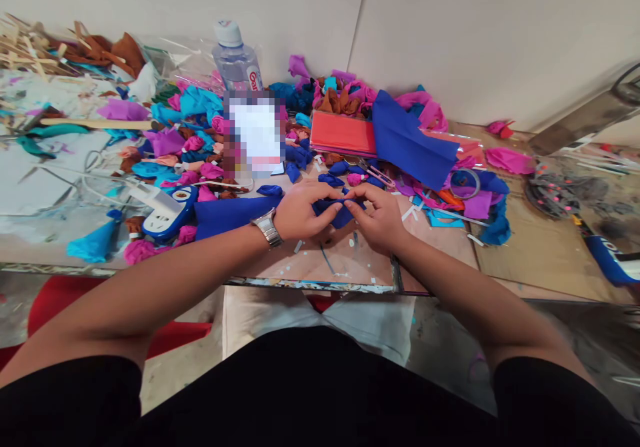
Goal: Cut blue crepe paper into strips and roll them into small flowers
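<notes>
Both of my hands meet over the front of the table, pinching a small piece of dark blue fabric between them. My left hand, with a metal watch at the wrist, has its thumb and fingertips closed on the piece's upper edge. Thumb against fingers, my right hand grips the same edge from the other side. Left of my left wrist lies a flat blue fabric sheet. Just beyond my hands are small blue twisted bundles and pink-handled scissors.
A water bottle stands at the back behind a blurred phone. Colourful fabric pieces are heaped along the wall. A blue power strip with cables sits left. A red packet, larger blue cloth and tape roll lie right.
</notes>
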